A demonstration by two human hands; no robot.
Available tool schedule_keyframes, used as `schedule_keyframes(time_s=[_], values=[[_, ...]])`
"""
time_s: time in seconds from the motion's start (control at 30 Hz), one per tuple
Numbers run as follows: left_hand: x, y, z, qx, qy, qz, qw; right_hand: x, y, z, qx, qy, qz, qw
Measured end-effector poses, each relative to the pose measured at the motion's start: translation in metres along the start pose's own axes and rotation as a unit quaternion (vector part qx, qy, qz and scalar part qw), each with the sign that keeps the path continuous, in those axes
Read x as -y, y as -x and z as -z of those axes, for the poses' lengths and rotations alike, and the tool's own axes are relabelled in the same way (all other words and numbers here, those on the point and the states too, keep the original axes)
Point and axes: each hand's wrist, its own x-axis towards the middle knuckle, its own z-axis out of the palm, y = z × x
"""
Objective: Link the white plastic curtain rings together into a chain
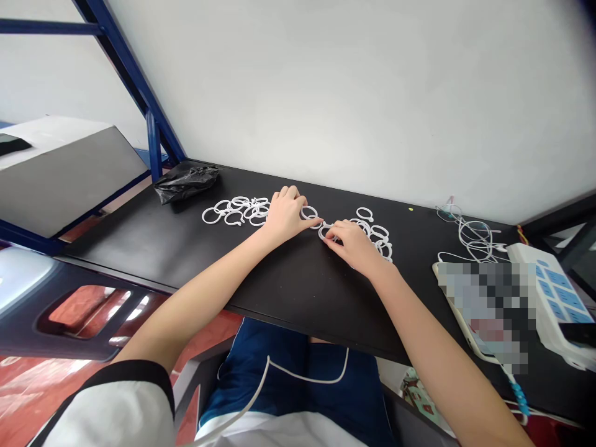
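On the black desk, my left hand [287, 216] curves over several white plastic rings, with fingers and thumb around one white ring [309, 212]. Its thumb tip reaches toward my right hand. My right hand [352, 244] pinches another white ring [325, 234] between thumb and fingers, very close to the left thumb. Left of my left hand lies a loose cluster of white rings [234, 211], each apparently with a small knob-like clasp. More rings [380, 234] lie beyond and to the right of my right hand, partly hidden by it. One ring [364, 214] sits slightly apart.
A crumpled black plastic bag [186, 183] lies at the far left of the desk [298, 292]. To the right are tangled white earphones [479, 239], a phone [484, 310] with its screen blurred, and a white power strip [554, 292]. A white wall stands behind.
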Motion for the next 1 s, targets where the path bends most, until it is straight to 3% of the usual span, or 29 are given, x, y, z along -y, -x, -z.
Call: schedule_keyframes(time_s=[0.1, 0.33, 0.47, 0.7, 0.8, 1.0], values=[[0.001, 0.0, -0.004, -0.005, 0.015, -0.014, 1.0, -0.005, 0.0, 0.001, -0.037, -0.034, -0.028, 0.998], [-0.003, 0.002, -0.018, 0.059, 0.003, -0.01, 0.998, -0.009, 0.001, 0.004, -0.139, -0.11, -0.123, 0.976], [-0.003, 0.002, -0.018, 0.087, 0.002, -0.01, 0.996, -0.007, -0.001, 0.0, -0.183, -0.172, -0.132, 0.959], [0.021, -0.006, -0.007, 0.18, 0.179, -0.065, 0.965, -0.006, -0.002, -0.006, -0.201, -0.242, -0.136, 0.939], [0.021, -0.007, -0.007, 0.161, 0.201, -0.092, 0.962, -0.007, -0.002, -0.007, -0.194, -0.237, -0.117, 0.945], [0.005, -0.005, -0.011, 0.067, 0.17, -0.059, 0.981, -0.011, -0.001, -0.009, -0.216, -0.224, -0.089, 0.946]])
